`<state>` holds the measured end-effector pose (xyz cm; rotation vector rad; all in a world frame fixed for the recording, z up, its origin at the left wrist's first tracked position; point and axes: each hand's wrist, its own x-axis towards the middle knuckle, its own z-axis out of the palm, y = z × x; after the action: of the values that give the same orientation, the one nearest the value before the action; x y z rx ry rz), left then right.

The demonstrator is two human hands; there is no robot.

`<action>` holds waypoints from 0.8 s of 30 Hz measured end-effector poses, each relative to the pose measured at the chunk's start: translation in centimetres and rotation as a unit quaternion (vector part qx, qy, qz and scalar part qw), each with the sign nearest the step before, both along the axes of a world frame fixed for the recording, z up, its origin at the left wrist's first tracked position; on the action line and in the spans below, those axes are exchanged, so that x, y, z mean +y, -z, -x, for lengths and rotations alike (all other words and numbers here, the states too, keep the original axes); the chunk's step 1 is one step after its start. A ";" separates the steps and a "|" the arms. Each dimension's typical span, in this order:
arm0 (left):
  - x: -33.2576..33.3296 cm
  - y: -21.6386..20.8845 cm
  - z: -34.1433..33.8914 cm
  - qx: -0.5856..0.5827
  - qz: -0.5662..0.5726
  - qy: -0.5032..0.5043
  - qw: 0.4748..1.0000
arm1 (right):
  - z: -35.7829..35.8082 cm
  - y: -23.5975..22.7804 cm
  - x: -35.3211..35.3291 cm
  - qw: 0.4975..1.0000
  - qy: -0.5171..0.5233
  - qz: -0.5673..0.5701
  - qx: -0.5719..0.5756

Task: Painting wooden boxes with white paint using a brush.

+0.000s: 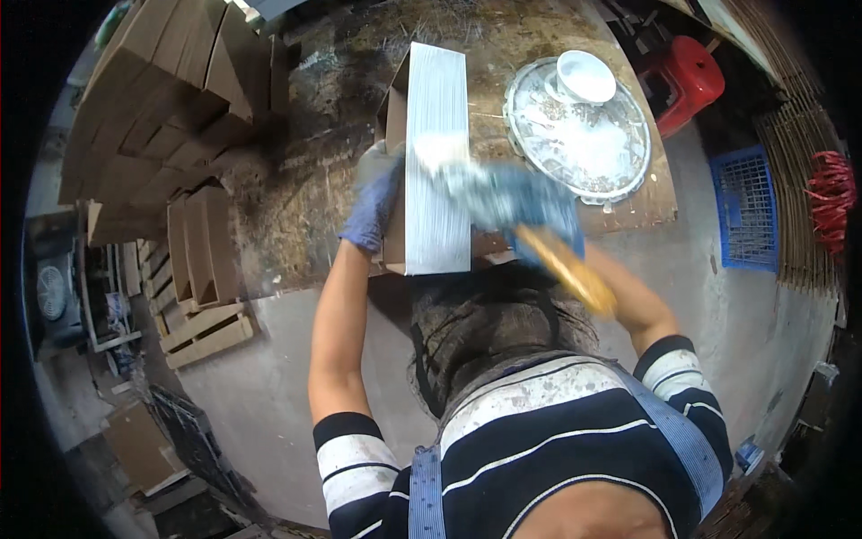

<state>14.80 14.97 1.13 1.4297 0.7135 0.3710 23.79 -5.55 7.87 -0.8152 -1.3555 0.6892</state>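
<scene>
Currently in the right hand [537, 205]: blue-gloved and motion-blurred, curled round a brush [575, 274]; orange-yellow handle slanting back toward the right forearm.
Left hand [373, 189]: gloved in blue and grey, laid against the left side of a box [437, 211]; fingers partly hidden, so impossible to tell how far curled.
Brush head: whitish, smeared by blur, over the box's white face; touching or just above, cannot tell which.
White face: turned upward, long and narrow, coated with fine lengthwise streaks; paler at the far end, bluish-grey toward the near end.
Box sides: bare brown cardboard, showing along the left, with a hollow toward the far end.
Box place: at the near edge of a worn, stained wooden table [310, 202], just before the torso.
Right of the box: round disc [620, 166] crusted with white, bearing a small white bowl [586, 77].
Left of the box: stacked brown cartons [153, 103].
Past the table, right: red stool [693, 81], blue crate [747, 211].
</scene>
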 end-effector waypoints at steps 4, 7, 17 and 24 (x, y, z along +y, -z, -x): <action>-0.3 -0.1 -1.4 0.101 -0.095 -0.001 0.990 | 3.9 -1.7 -6.7 0.940 0.043 -0.042 -0.335; -0.2 1.1 -0.6 0.084 -0.128 -0.013 0.988 | 2.5 -1.0 -8.0 0.932 0.085 0.047 -0.350; -0.9 3.1 -2.4 0.115 -0.210 -0.014 0.971 | 4.0 3.4 -6.9 0.928 0.141 0.263 0.222; -2.1 0.8 -2.2 0.046 -0.093 0.006 0.995 | 5.6 2.6 -10.2 0.957 0.131 0.218 0.136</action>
<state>17.05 12.87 0.34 1.6356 0.7596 0.3726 18.24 -15.71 5.25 -1.1808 -0.8347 0.8672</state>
